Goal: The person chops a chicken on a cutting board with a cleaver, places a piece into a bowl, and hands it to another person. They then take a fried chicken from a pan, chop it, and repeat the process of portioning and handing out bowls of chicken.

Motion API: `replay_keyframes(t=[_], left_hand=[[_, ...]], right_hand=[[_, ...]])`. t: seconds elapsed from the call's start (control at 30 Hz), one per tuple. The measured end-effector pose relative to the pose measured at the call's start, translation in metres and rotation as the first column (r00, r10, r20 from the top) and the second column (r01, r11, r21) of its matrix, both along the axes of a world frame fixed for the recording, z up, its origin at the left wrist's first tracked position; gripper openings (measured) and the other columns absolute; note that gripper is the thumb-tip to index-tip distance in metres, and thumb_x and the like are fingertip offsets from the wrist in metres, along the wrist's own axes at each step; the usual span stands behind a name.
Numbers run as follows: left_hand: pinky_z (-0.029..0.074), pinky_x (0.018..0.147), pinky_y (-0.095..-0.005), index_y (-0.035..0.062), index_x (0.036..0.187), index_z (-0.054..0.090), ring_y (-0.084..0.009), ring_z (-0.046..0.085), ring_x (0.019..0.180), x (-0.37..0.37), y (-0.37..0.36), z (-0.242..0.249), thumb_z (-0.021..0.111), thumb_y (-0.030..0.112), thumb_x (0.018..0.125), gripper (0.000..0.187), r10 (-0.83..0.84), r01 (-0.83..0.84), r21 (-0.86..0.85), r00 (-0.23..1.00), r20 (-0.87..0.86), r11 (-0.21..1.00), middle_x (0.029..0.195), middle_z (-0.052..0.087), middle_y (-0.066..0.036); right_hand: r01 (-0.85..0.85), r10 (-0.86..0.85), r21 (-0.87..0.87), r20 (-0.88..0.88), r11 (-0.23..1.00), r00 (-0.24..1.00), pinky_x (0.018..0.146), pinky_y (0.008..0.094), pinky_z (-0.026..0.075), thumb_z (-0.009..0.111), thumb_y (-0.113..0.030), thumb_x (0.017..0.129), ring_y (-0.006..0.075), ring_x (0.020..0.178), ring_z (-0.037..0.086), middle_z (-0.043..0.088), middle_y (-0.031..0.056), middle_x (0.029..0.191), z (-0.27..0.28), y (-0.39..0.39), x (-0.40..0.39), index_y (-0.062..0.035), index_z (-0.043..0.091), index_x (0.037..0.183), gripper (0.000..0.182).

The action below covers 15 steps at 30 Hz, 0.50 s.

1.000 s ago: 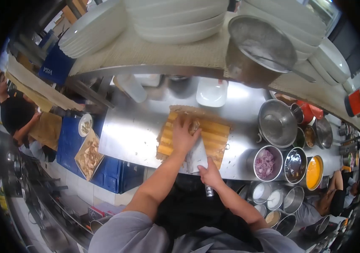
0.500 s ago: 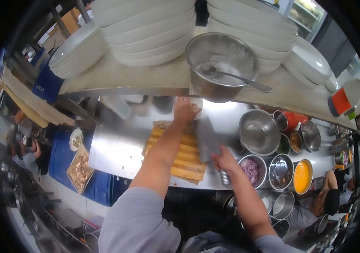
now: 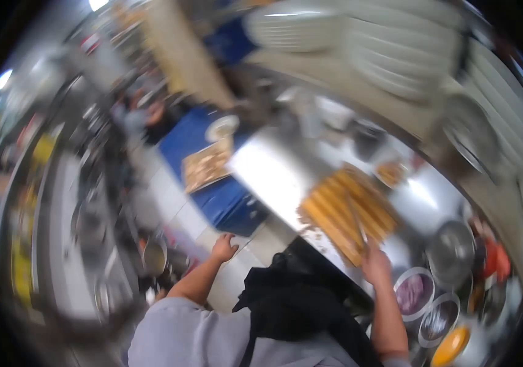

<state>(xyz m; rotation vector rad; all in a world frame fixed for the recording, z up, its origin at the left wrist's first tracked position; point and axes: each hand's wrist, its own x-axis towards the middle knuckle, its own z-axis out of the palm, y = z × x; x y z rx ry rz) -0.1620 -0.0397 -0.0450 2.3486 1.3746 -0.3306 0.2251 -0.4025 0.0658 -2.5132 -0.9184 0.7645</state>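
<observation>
My right hand [image 3: 376, 264] is wrapped round the handle of a cleaver [image 3: 355, 215], its blade seen nearly edge-on over a striped wooden cutting board [image 3: 328, 205]. My left hand [image 3: 224, 248] is out over the floor, away from the counter, with fingers apart and nothing in it. Beyond the board sits a small bowl [image 3: 391, 174] with brownish food, blurred. Right of my right hand stands a bowl of sliced purple onion [image 3: 414, 293].
A blue chest [image 3: 179, 144] bears a tray of cut pieces [image 3: 206, 166] and a white plate [image 3: 222, 128]. Metal bowls [image 3: 451, 252] and a container of orange liquid [image 3: 451, 346] line the right. Stacked white dishes [image 3: 390, 55] fill the shelf above. Another person [image 3: 136, 116] is at far left.
The view has swung left and blurred. My left hand has left the small bowl behind the board and moved out over the floor. My right hand still holds the cleaver, now over the board.
</observation>
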Motion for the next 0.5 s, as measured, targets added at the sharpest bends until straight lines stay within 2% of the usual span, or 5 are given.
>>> replay_keyframes(t=[0.07, 0.13, 0.17, 0.27, 0.5], left_hand=[[0.045, 0.107, -0.0446, 0.0032, 0.135, 0.055, -0.0380, 0.054, 0.128, -0.129, -0.007, -0.028, 0.066, 0.033, 0.086, 0.059, 0.238, -0.298, -0.151, 0.917, -0.321, 0.943, 0.142, 0.052, -0.022], [0.045, 0.108, -0.0431, 0.0038, 0.135, 0.056, -0.0369, 0.054, 0.129, -0.227, -0.052, -0.039, 0.065, 0.034, 0.086, 0.058, 0.601, -0.653, -0.038, 0.718, -0.352, 0.757, 0.139, 0.055, -0.022], [0.044, 0.109, -0.0429, 0.0031, 0.131, 0.060, -0.0368, 0.053, 0.130, -0.298, -0.072, -0.101, 0.066, 0.034, 0.085, 0.056, 0.688, -0.694, 0.029, 0.705, -0.171, 0.719, 0.135, 0.058, -0.022], [0.046, 0.105, -0.0446, 0.0023, 0.120, 0.067, -0.0384, 0.055, 0.126, -0.303, -0.156, -0.041, 0.068, 0.034, 0.084, 0.048, 0.804, -0.811, -0.020, 0.582, -0.122, 0.585, 0.129, 0.062, -0.023], [0.044, 0.104, -0.0450, -0.0012, 0.115, 0.067, -0.0393, 0.057, 0.117, -0.351, -0.268, -0.080, 0.070, 0.028, 0.080, 0.046, 0.896, -0.965, -0.014, 0.238, 0.374, 0.262, 0.122, 0.062, -0.024]], right_hand=[[-0.168, 0.164, 0.012, 0.174, 0.986, 0.971, 0.079, 0.0552, 0.053, 0.054, -0.008, 0.086, 0.0449, 0.094, 0.066, 0.061, 0.0262, 0.122, -0.015, 0.021, 0.011, -0.0236, 0.038, 0.152, 0.069], [-0.302, 0.296, -0.020, 0.264, 0.953, 0.918, 0.093, 0.0525, 0.050, 0.052, -0.002, 0.085, 0.0438, 0.109, 0.060, 0.060, 0.0242, 0.119, -0.030, 0.036, 0.019, -0.0234, 0.042, 0.151, 0.070], [-0.396, 0.368, -0.011, 0.395, 0.918, 0.842, 0.099, 0.0510, 0.045, 0.052, -0.002, 0.086, 0.0435, 0.112, 0.057, 0.059, 0.0257, 0.113, -0.063, 0.032, 0.030, -0.0195, 0.044, 0.150, 0.067], [-0.507, 0.413, 0.064, 0.497, 0.859, 0.763, 0.099, 0.0516, 0.044, 0.068, -0.018, 0.083, 0.0440, 0.111, 0.059, 0.061, 0.0281, 0.110, -0.115, 0.031, 0.074, -0.0112, 0.058, 0.137, 0.056], [-0.597, 0.523, -0.105, 0.617, 0.795, 0.588, 0.098, 0.0512, 0.045, 0.068, -0.017, 0.082, 0.0440, 0.109, 0.059, 0.061, 0.0269, 0.105, -0.057, 0.163, -0.014, -0.0108, 0.058, 0.136, 0.056]])
